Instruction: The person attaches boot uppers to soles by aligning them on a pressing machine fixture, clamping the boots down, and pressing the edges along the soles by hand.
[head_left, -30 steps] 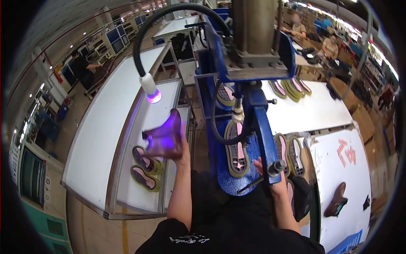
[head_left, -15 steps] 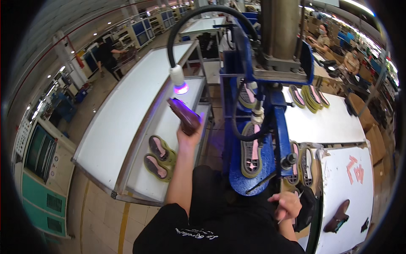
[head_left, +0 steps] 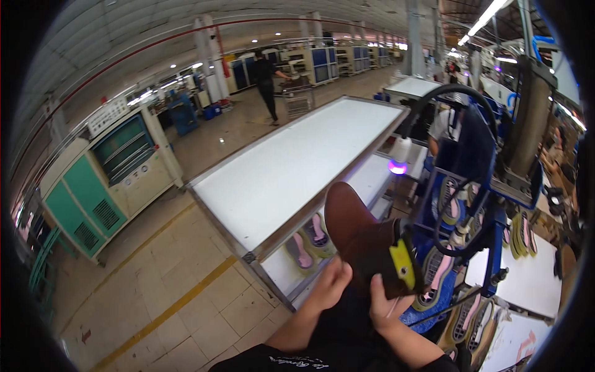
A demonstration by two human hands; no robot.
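Observation:
A brown leather shoe upper [head_left: 359, 239] is raised before me, with a dark ankle part and a yellow-green patch. My right hand [head_left: 389, 304] is closed on its lower ankle part, thumb against the dark side. A thin white item, too small to name, shows by those fingers. My left hand [head_left: 331, 285] has its fingers curled beside the upper's lower left edge; what they grip, if anything, is hidden. A lamp [head_left: 400, 158] glowing violet hangs on a black flexible hose just beyond the upper.
A long white-topped table [head_left: 297, 167] runs along my left, soles [head_left: 300, 253] on its lower shelf. To my right stands a blue press [head_left: 477, 130] with a pink-lined sole [head_left: 434, 273] on it. Further soles [head_left: 480, 325] lie nearby. A person [head_left: 265, 84] stands by a cart.
The view has swung left. The upper has come from under the lamp toward me and turned. My right hand has risen from beside the press to take hold of it.

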